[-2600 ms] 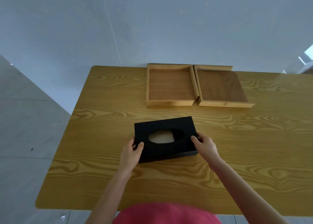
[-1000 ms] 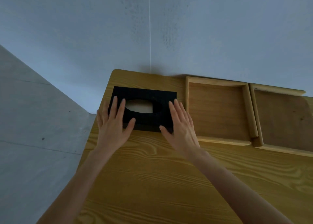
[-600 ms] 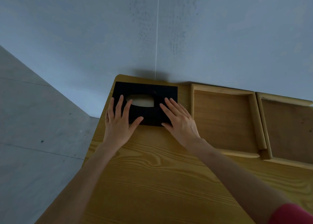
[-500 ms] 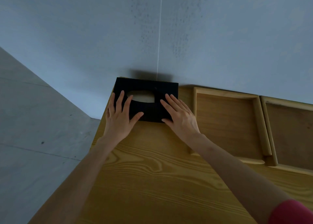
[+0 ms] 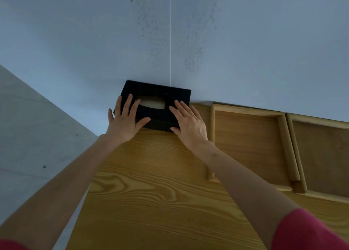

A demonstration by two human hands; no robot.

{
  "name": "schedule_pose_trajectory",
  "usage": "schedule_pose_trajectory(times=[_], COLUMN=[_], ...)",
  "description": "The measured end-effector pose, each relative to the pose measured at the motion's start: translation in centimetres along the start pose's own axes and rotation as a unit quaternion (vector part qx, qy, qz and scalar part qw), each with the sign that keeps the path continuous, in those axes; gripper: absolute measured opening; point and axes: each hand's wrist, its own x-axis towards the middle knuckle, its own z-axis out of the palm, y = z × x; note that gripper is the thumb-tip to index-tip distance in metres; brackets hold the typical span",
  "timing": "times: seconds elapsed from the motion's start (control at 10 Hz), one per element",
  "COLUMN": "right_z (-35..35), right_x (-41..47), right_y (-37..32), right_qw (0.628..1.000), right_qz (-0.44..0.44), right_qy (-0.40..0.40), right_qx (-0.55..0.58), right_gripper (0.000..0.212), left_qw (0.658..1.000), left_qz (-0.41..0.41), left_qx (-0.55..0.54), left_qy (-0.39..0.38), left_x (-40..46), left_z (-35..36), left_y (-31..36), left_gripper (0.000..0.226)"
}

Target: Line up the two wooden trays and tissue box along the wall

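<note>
While both hands, left & right, are lying flat & open on tissue box, gripping nothing, its left end is sitting near the table edge w/ tipping risk.

One head view only, none shared. Camera above near edge of tabletop, facing forward and steeply down toward wall. Wide-angle, horizon tilted: table's far edge slopes down to right. Close range: forearms fill lower frame, hands reach mid-frame. Far left table corner central; floor visible at left; trays cut off at right.
</note>
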Motion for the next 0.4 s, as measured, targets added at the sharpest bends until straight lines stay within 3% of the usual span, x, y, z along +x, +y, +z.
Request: schedule_pose_trajectory(times=[0.2,0.4], right_z=[-2.1,-6.0], right_x=[-0.7,-3.0], right_y=[0.1,0.9], right_qw=[0.996,0.994], right_qz=[0.009,0.047], right_qy=[-0.087,-0.091], right_qx=[-0.004,-0.028], right_gripper=[0.076,0.077], left_qw=[0.997,0.997], left_qz=[0.001,0.041], left_qx=[0.068,0.050], left_qy=[-0.040,0.030], left_x=[-0.7,-3.1], left_z=[-2.3,-4.9], left_y=[1.3,4.9], left_gripper=[0.076,0.077])
